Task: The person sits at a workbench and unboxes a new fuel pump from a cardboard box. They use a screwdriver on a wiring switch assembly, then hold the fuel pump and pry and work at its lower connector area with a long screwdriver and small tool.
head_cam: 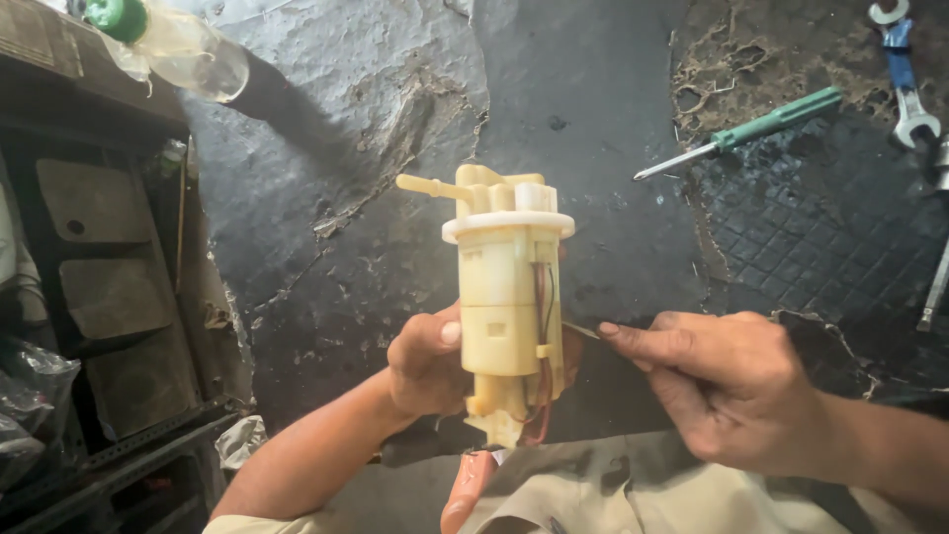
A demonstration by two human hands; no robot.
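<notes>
Far left of the left hand: dark shelving [109,297] with worn flat panels, crowding that edge. Up and left of it, one clear plastic bottle [183,49] with a green cap, lying tilted at the top edge.

Left hand [430,361] wrapped around the lower half of one cream plastic pump housing [509,297], thumb pressed on its front face, grip closed tight on it. Housing held upright in the air above the dark, cracked floor [395,178], roughly centre of view, just between both hands. Round flange near its top, thin nozzle sticking out left from the cap, squared body below, red and black wires running down its right side to the bottom. Yellowed, slightly grimy look.

Open floor all around above the housing; room to move up and to either side.

Right hand [722,386] just right of the housing, fingers pinched narrow on one thin metal tool [583,330] whose tip meets the housing's right side near the wires.

Up and right of that hand, well apart: one green-handled screwdriver [751,129] lying on the floor. Farther right, near the top corner, one spanner with a blue middle [905,74]. Patterned rubber mat [820,227] under that corner. At the right edge, other metal pieces only partly seen.
</notes>
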